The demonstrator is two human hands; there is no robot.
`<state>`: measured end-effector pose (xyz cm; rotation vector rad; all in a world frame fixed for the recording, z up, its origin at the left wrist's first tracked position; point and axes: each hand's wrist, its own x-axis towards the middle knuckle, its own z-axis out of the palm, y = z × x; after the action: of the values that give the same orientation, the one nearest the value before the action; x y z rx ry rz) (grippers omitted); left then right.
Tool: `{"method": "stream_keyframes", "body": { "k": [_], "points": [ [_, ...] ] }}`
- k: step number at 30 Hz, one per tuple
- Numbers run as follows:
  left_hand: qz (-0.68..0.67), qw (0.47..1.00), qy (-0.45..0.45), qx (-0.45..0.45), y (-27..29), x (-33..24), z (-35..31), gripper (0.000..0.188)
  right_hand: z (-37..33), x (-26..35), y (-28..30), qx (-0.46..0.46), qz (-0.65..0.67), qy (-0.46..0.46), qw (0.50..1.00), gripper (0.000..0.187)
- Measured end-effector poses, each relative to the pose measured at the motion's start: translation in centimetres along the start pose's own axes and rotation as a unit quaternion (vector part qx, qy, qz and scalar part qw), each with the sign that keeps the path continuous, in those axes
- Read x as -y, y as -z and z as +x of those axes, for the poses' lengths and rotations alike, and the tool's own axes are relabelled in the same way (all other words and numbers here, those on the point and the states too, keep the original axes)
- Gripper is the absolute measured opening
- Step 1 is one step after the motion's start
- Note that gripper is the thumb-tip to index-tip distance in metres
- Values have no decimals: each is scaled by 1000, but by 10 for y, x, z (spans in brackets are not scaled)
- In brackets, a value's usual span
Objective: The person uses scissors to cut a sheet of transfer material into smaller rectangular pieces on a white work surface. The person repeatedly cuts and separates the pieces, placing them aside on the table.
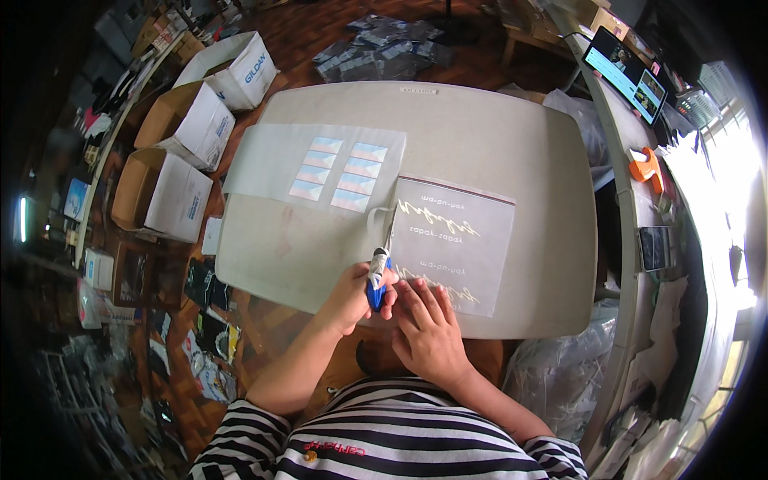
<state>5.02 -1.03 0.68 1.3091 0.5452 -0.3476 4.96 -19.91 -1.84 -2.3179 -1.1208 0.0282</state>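
Observation:
On the pale table lies a translucent transfer film sheet with white reversed lettering and a dark band along its far edge. My left hand is closed around a blue hand tool with a white-wrapped dark-tipped end, at the sheet's left edge. Its exact kind I cannot make out. A narrow clear strip curls up just beyond the tool. My right hand lies with fingers stretched out on the sheet's near left corner, close beside the tool.
A second clear sheet with two columns of pink-and-blue prints lies at the table's far left. Open cardboard boxes line the left side. The right-hand bench bears a tablet, an orange tool and a phone. Plastic bags sit below.

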Motion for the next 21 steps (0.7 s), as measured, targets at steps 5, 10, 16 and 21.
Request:
{"method": "stream_keyframes", "body": {
  "k": [5, 10, 16, 21],
  "points": [
    [-8, 1000, -5, -6, 0, -6, 5, 22, 0, 0, -2, -13, 1, -2, 1000, 47],
    [-6, 1000, -14, 2, 1, -7, 11, 23, 0, 0, 0, -12, 3, -4, 1000, 48],
    [25, 999, -22, 7, 10, -20, 28, 23, 2, 1, 3, -8, 14, -4, 1000, 47],
    [22, 1000, -19, 1, 12, -33, 8, 22, -5, -10, 22, -16, 42, -6, 999, 41]
  ]
}}
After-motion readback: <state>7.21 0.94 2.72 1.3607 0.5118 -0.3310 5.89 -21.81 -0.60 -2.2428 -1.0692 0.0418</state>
